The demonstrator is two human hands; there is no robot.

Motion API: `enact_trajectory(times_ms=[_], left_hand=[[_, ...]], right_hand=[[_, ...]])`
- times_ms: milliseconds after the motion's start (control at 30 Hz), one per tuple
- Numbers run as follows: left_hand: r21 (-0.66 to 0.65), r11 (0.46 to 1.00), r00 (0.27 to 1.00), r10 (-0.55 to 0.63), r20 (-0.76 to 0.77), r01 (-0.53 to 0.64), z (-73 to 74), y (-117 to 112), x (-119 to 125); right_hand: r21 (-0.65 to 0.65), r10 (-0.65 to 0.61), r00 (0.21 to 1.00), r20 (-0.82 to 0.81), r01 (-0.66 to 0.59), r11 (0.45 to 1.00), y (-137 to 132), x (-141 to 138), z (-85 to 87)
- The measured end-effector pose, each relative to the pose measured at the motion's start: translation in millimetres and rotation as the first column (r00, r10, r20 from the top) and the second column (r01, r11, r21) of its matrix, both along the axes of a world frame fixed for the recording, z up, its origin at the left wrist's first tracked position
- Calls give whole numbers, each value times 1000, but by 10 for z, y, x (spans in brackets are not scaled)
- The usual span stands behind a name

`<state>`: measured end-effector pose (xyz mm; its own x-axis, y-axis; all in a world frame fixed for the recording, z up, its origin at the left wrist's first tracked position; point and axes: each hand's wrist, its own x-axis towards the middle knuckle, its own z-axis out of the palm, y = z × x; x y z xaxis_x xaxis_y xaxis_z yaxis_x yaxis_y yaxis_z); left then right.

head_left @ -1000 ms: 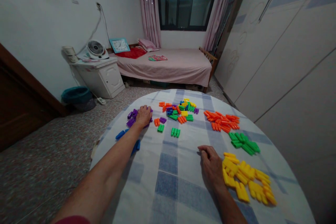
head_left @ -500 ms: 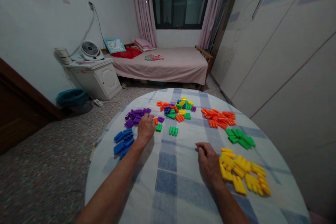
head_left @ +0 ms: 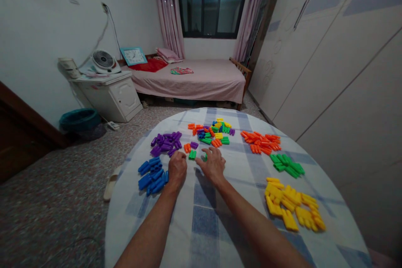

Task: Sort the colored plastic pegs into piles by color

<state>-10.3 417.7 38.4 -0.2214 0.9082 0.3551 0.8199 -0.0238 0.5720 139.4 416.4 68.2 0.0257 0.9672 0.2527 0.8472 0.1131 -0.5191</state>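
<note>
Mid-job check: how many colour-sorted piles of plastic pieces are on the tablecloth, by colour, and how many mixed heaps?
Purple pile: 1
Blue pile: 1
Orange pile: 1
Green pile: 1
Yellow pile: 1
Mixed-colour heap: 1
Total: 6, small loose clusters not counted

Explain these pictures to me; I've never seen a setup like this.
A person wears a camera on their head, so you look down along their own arms. The left hand is curled, and whether it holds anything cannot be seen. The right hand is spread, its fingertips by a green piece. On the checked cloth of a round table lie plastic pieces sorted by colour: purple heap, blue heap, orange heap, green heap, yellow heap, plus a mixed pile.
</note>
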Motion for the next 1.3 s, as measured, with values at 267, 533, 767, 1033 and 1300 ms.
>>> enact_trajectory(times_ms=[267, 533, 767, 1033, 1300], left_hand=[[14, 1000, 1000, 2, 0, -2, 1, -8, 4], [34, 999, 1000, -15, 10, 14, -9, -21, -2], [40, 999, 1000, -27, 1, 27, -50, 15, -26], [55, 998, 1000, -30, -4, 30, -54, 16, -29], [43, 998, 999, -42, 11, 41, -38, 4, -30]], right_hand=[[48, 13, 998, 69, -17, 999, 57, -341, -93], [33, 28, 986, 164, -34, 999, -16, 85, -122], [91, 122, 943, 309, -157, 983, -37, 560, -132], [103, 109, 899, 425, -168, 980, -4, 540, -134], [-43, 5, 940, 340, 10, 999, 112, 729, 49]])
